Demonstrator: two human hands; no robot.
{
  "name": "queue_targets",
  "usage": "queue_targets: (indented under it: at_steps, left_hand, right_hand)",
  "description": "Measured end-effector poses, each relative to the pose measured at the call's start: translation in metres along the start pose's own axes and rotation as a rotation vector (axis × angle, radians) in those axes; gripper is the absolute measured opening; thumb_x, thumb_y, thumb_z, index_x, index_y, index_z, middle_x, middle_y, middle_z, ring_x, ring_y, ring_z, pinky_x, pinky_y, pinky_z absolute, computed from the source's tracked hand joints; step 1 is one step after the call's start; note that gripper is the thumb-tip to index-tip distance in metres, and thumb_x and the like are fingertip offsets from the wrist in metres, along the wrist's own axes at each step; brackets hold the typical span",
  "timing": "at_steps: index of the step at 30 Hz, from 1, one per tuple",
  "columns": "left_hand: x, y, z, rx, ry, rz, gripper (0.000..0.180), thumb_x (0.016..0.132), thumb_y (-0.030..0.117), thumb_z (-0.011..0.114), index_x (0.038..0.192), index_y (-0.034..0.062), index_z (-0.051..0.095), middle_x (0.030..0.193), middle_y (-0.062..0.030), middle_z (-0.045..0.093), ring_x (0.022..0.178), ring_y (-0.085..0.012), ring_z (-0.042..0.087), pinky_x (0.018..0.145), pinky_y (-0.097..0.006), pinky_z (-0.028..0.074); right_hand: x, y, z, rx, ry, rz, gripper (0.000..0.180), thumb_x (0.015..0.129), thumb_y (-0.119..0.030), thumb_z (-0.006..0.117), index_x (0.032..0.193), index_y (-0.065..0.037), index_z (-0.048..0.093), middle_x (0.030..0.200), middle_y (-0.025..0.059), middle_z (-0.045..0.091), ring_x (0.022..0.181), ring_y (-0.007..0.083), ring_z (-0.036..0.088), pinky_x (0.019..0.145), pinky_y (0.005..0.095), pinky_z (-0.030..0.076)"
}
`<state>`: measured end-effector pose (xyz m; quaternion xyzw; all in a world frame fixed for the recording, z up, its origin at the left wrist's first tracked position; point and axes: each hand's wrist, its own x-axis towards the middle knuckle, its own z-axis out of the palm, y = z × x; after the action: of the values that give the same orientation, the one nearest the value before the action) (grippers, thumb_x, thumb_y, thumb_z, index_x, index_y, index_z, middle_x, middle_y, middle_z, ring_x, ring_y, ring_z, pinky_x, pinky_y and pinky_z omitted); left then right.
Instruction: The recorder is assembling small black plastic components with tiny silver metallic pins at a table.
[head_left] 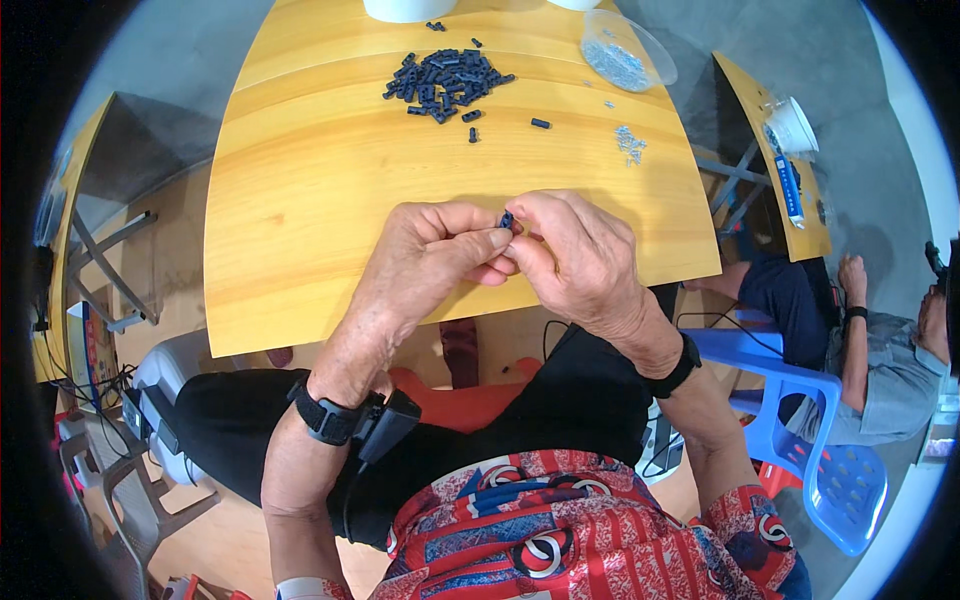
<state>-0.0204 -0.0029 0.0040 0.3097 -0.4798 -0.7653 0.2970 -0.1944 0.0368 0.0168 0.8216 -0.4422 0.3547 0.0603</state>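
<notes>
Above the front part of the wooden table (300,230), my two hands meet at the fingertips. A small black plastic part (506,219) is pinched between the thumb and fingers of my left hand (425,245). My right hand (580,245) is closed at the same part, its thumb and forefinger at the part's upper end. Whether a tiny metal piece is between those right fingertips is hidden. Farther back lies a heap of similar black plastic parts (447,82). A small scatter of silvery metal pieces (630,145) lies to the right.
A clear plastic tub (625,52) of silvery pieces stands at the back right, near a white container (408,8). One loose black part (541,124) lies right of the heap. On the right, a person (880,340) sits by a blue plastic chair (810,420) and another table (775,160).
</notes>
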Motion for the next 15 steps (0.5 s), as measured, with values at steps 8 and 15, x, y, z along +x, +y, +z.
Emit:
queue_targets:
  at_steps: [8, 15]
  left_hand:
    - [0.0, -0.006, 0.002, 0.005, 0.025, 0.043, 0.015, 0.089, 0.01, 0.059, 0.092, -0.0018, 0.068, 0.077, -0.0055, 0.067, 0.07, -0.0077, 0.062, 0.065, -0.02, 0.051]
    - [-0.003, -0.019, 0.01, 0.077, 0.092, 0.186, 0.013, 0.089, 0.009, 0.059, 0.089, -0.0017, 0.068, 0.07, -0.0028, 0.064, 0.062, -0.0056, 0.056, 0.057, -0.02, 0.047]
  right_hand:
    - [-0.003, -0.006, -0.003, 0.172, -0.048, 0.202, 0.024, 0.073, -0.001, 0.067, 0.095, -0.001, 0.056, 0.082, 0.0114, 0.06, 0.067, 0.0228, 0.063, 0.057, 0.0319, 0.051]
    - [-0.003, -0.003, -0.019, 0.895, -0.1, 0.81, 0.015, 0.09, -0.011, 0.058, 0.1, 0.001, 0.058, 0.083, 0.0029, 0.062, 0.068, 0.0057, 0.057, 0.055, 0.0201, 0.047]
